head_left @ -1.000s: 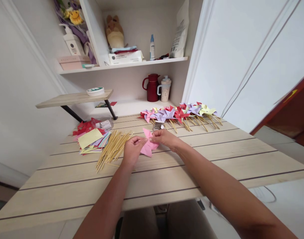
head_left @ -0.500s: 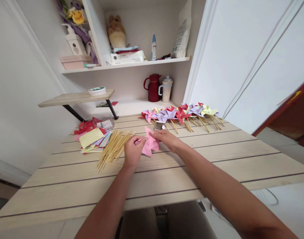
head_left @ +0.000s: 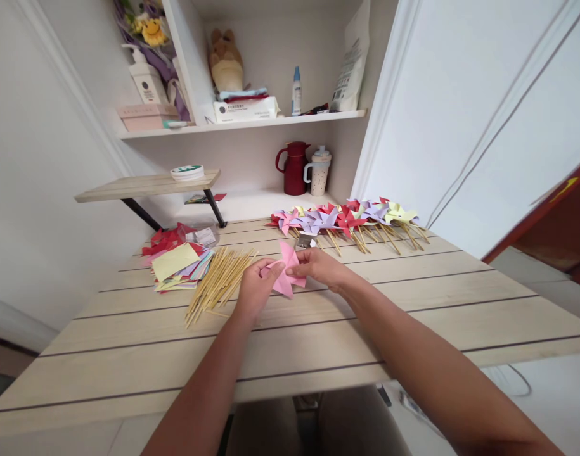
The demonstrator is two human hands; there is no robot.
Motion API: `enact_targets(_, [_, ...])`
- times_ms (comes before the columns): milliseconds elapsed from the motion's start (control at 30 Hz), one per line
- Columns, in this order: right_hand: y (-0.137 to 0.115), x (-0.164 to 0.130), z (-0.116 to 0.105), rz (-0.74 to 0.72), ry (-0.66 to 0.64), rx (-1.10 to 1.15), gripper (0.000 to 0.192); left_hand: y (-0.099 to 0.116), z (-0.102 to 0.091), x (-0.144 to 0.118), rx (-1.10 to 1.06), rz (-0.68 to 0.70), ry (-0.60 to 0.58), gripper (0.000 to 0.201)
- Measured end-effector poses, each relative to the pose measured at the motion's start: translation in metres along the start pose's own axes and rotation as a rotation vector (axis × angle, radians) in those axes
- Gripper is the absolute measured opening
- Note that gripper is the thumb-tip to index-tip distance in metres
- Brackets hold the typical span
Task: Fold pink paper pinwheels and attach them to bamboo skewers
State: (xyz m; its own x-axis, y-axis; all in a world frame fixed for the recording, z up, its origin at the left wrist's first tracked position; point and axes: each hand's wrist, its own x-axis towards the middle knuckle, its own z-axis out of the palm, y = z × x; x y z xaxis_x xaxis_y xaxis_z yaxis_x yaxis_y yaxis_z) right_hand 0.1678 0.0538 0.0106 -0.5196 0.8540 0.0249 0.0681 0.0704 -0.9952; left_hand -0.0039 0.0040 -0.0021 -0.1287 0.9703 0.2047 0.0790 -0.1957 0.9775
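In the head view, the tabletop (head_left: 413, 297) is made of pale wood planks with dark lines between them, and it fills the lower half of the picture. Both hands meet over its middle. The left hand (head_left: 253, 290) and the right hand (head_left: 321, 266) are each grasping the pink paper pinwheel (head_left: 286, 271), the fingers pinched on its folded points from two sides; the pinwheel is just above the tabletop, between the hands.

Just beside the left hand lies a bundle of wooden sticks (head_left: 218, 284), spread like a fan. To the left of the sticks there is a stack of coloured paper squares (head_left: 178, 265), yellow on top and red behind. At the far edge of the tabletop a row of finished pinwheels (head_left: 347, 217) lies with the sticks pointing toward the person. A small metal box (head_left: 305, 241) sits near the right hand.

Behind the tabletop the wall has a white recess with a shelf (head_left: 251, 123). Under it stand a dark red jug (head_left: 294, 168) and a speckled cup (head_left: 319, 170), side by side. On the shelf I see a plush toy (head_left: 225, 63), a tissue pack (head_left: 244, 109), a small bottle (head_left: 296, 90) and a white bag (head_left: 350, 63). A low wooden riser (head_left: 147, 187) on black legs stands at the left, carrying a round flat tin (head_left: 187, 172). White walls close both sides.
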Motion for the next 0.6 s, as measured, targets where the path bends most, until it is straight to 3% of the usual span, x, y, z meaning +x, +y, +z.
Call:
enact_targets(100, [-0.0005, -0.0007, -0.0055, -0.003, 0.015, -0.032, 0.018, 0.0031, -0.0016, -0.0008, -0.037, -0.035, -0.123, 0.036])
enact_targets(167, [-0.0001, -0.0007, -0.008, -0.007, 0.025, -0.045, 0.019, 0.0049, -0.0011, -0.0018, -0.061, -0.048, -0.145, 0.038])
enact_targets(600, [0.0031, 0.0002, -0.0054, -0.038, 0.019, -0.088, 0.02, 0.0004, 0.0009, 0.0, -0.14, -0.12, -0.038, 0.032])
